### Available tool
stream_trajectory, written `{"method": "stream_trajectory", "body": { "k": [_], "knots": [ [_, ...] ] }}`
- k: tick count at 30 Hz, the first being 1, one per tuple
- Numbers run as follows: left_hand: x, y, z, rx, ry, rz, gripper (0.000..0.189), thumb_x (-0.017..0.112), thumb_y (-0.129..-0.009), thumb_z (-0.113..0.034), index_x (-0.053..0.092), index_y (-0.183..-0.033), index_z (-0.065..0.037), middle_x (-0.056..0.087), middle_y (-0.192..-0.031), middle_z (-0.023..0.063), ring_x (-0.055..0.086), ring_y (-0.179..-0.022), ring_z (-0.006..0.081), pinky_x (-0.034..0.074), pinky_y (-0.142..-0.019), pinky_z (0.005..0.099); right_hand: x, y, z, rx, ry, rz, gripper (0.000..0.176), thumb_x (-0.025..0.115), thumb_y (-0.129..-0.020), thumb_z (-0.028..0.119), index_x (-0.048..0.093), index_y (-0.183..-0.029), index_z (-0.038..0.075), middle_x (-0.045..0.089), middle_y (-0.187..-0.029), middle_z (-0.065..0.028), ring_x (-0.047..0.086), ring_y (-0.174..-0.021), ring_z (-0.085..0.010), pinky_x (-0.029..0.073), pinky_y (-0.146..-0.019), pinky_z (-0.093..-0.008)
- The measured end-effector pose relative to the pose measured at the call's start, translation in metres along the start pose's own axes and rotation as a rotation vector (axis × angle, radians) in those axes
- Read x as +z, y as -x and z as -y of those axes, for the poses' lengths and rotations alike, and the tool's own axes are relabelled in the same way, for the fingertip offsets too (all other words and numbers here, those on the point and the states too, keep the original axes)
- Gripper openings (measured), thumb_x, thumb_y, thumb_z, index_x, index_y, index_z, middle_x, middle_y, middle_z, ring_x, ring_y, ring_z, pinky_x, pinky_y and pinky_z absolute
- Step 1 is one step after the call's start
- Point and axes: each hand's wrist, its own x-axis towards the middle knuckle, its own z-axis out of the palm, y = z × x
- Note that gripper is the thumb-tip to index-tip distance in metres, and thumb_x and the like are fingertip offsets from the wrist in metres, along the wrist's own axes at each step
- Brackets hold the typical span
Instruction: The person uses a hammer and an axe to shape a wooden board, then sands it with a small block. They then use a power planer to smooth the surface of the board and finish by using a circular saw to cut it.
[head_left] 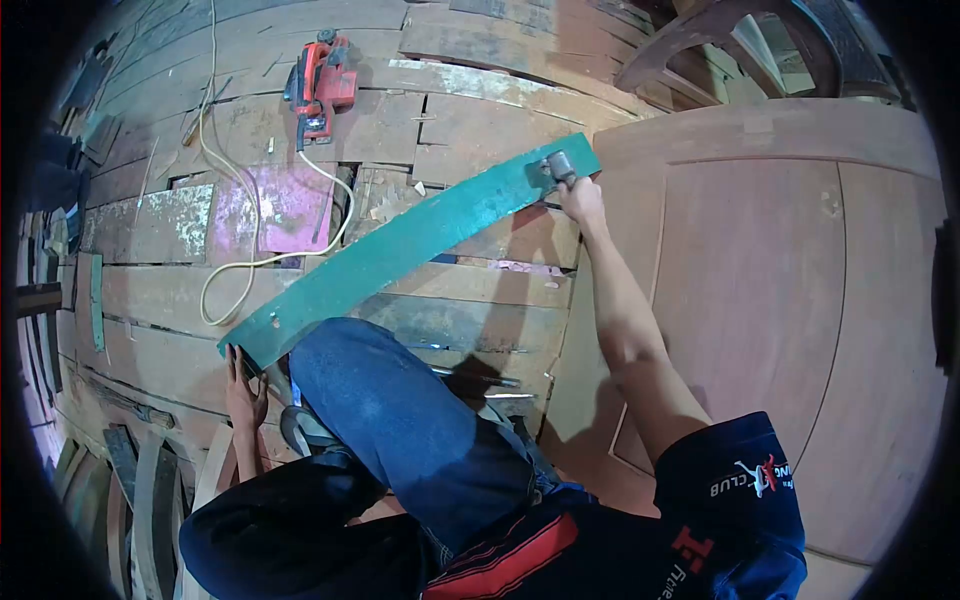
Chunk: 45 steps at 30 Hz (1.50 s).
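Note:
A long green-painted wooden board (pixel 400 240) slants across the view, its near left end beside my bent knee. My left hand (pixel 245 397) grips that end, fingers over the edge and the palm below. At the far right end, my right hand (pixel 583 200) is closed around a grey hammer-like tool (pixel 560 168), whose head rests over the board's green face. My fist hides most of the handle. A small pale spot shows on the board near the left end.
A red power planer (pixel 322 88) stands on the plank floor beyond the board, its pale cord (pixel 255 225) looping toward the board. To the right lies a large panelled wooden door (pixel 750 280). Curved wooden pieces (pixel 152 500) stand at lower left; an arched wooden frame (pixel 740 50) is at upper right.

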Motion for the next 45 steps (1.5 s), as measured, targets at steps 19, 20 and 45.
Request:
{"method": "stream_trajectory", "body": {
  "k": [19, 20, 45],
  "knots": [
    [-0.031, -0.063, 0.008, 0.213, -0.162, 0.151, 0.108, 0.092, -0.053, -0.048, 0.042, -0.135, 0.003, 0.051, -0.125, 0.0222, 0.047, -0.117, 0.0442, 0.040, -0.102, 0.0515, 0.027, 0.101, 0.027, -0.192, -0.082, 0.101, 0.038, 0.067, -0.084, 0.030, 0.067, -0.082, -0.008, 0.065, -0.077, -0.0318, 0.069, -0.080, -0.0444, 0.053, -0.073, -0.0515],
    [-0.034, -0.060, -0.001, 0.181, -0.191, 0.154, 0.108, 0.091, -0.054, -0.049, 0.042, -0.135, 0.003, 0.051, -0.126, 0.0220, 0.046, -0.117, 0.0440, 0.040, -0.102, 0.0512, 0.025, 0.105, 0.029, -0.202, -0.091, 0.085, 0.039, 0.067, -0.084, 0.031, 0.067, -0.079, -0.008, 0.065, -0.075, -0.0316, 0.070, -0.078, -0.0442, 0.053, -0.072, -0.0511],
    [0.042, 0.044, 0.009, 0.063, -0.439, -0.263, 0.092, 0.081, -0.071, -0.054, 0.046, -0.136, 0.001, 0.051, -0.133, 0.0189, 0.045, -0.123, 0.0378, 0.031, -0.108, 0.0529, 0.030, 0.183, 0.015, -0.119, -0.179, 0.199, 0.039, 0.070, -0.083, 0.029, 0.064, -0.074, -0.008, 0.062, -0.067, -0.0293, 0.066, -0.066, -0.0425, 0.050, -0.065, -0.0498]
  ]
}}
